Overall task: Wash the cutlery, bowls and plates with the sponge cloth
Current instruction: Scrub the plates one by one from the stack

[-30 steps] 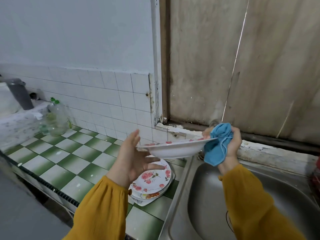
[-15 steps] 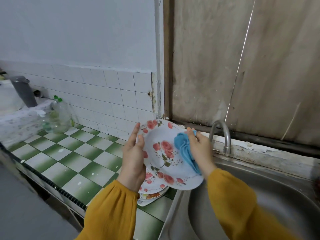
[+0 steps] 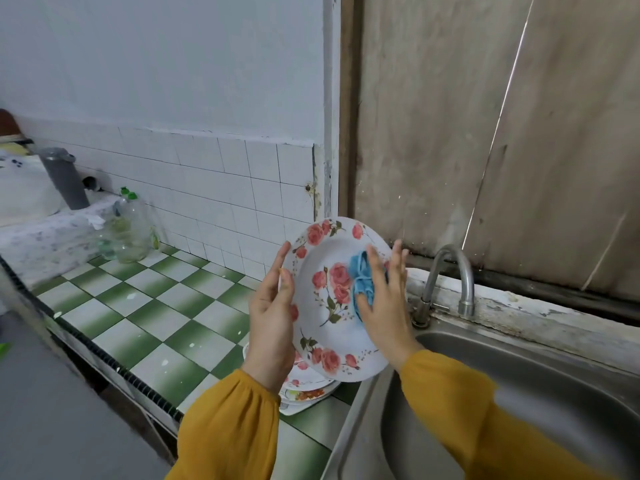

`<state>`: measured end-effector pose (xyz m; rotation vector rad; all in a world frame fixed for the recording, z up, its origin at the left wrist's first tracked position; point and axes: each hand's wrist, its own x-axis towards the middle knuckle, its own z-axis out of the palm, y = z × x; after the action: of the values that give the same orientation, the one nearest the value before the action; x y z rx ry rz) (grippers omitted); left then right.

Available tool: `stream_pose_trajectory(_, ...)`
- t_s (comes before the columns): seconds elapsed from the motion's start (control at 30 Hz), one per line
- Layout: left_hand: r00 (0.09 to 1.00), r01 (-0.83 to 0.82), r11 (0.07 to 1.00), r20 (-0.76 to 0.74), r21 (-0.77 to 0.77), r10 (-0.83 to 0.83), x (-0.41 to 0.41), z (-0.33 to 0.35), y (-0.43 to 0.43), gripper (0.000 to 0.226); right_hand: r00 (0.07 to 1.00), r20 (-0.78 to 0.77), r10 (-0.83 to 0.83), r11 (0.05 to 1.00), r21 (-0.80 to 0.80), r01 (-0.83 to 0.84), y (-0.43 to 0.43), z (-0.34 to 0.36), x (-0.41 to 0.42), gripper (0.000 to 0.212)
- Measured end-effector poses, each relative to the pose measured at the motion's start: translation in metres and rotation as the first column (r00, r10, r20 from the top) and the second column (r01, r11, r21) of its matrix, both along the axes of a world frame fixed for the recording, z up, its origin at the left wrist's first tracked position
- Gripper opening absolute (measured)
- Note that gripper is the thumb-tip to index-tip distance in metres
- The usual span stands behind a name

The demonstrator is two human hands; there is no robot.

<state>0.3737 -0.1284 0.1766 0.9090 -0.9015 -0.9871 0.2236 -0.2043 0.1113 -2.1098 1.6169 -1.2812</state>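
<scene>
Head view: left hand point(image 3: 272, 320) pinches the floral plate point(image 3: 320, 261) by its rim while right hand point(image 3: 384, 306), fingers straight, presses the sponge cloth point(image 3: 361, 279) on it.

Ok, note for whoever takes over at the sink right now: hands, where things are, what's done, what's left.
Left hand grips the flowered plate by its left rim, tilted on edge by the sink.
Right hand presses the blue cloth flat on the plate's face, fingers straight.
More plates are stacked on the counter under it. No water shows at the tap.
Done: wiping of this plate begun.
Left: finish it, rinse, then the stack; cutlery and bowls not in view.
</scene>
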Motion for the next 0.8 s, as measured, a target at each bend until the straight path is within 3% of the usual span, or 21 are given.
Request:
stream_pose_trajectory(0.07,0.999,0.051,0.998,-0.004,-0.042,-0.052,-0.008,0.0,0.002,0.032,0.979,0.203,0.009,0.999,-0.049,0.001,0.001,0.01,0.014,0.079)
stream_pose_trajectory(0.13,0.996,0.082,0.995,0.03,-0.064,-0.08,-0.013,0.003,0.002,0.033,0.934,0.315,0.171,0.985,-0.086,-0.151,0.011,0.019,0.032,0.07)
stream_pose_trajectory(0.23,0.999,0.044,0.995,0.017,-0.086,-0.042,-0.005,0.007,-0.003,0.035,0.86,0.095,0.502,0.863,-0.119,-0.491,0.028,0.006,0.043,0.062)
stream_pose_trajectory(0.3,0.998,0.021,0.996,-0.049,-0.088,-0.026,0.006,0.009,-0.006,0.034,0.807,-0.118,0.578,0.8,-0.113,-0.589,0.022,-0.005,0.026,0.065)
stream_pose_trajectory(0.37,0.993,0.019,0.997,-0.118,-0.081,-0.028,0.012,0.008,-0.006,0.037,0.875,-0.23,0.425,0.876,-0.137,-0.462,0.006,-0.012,0.004,0.073)
stream_pose_trajectory(0.43,0.994,0.02,0.996,-0.109,-0.089,-0.03,0.011,0.006,-0.005,0.039,0.974,-0.094,0.205,0.97,-0.111,-0.215,-0.009,-0.006,-0.01,0.083)
stream_pose_trajectory(0.5,0.994,0.063,0.992,-0.077,-0.114,-0.072,0.003,0.004,-0.001,0.039,0.998,0.04,0.046,0.985,-0.166,-0.039,-0.015,0.01,-0.009,0.084)
stream_pose_trajectory(0.57,0.993,0.107,0.985,-0.038,-0.135,-0.113,-0.007,0.002,0.001,0.036,0.983,0.172,0.061,0.961,-0.275,-0.012,-0.01,0.026,0.01,0.075)
stream_pose_trajectory(0.67,0.996,0.082,0.985,-0.021,-0.154,-0.087,-0.015,0.004,0.001,0.035,0.909,0.232,0.346,0.926,-0.24,-0.291,0.014,0.036,0.042,0.067)
stream_pose_trajectory(0.73,0.995,0.026,0.986,-0.093,-0.163,-0.042,-0.007,0.005,0.0,0.033,0.835,0.077,0.545,0.832,-0.17,-0.527,0.03,0.021,0.046,0.066)
stream_pose_trajectory(0.8,0.991,-0.007,0.988,-0.131,-0.152,-0.013,0.005,0.005,-0.002,0.031,0.797,-0.144,0.586,0.787,-0.131,-0.602,0.028,0.001,0.028,0.066)
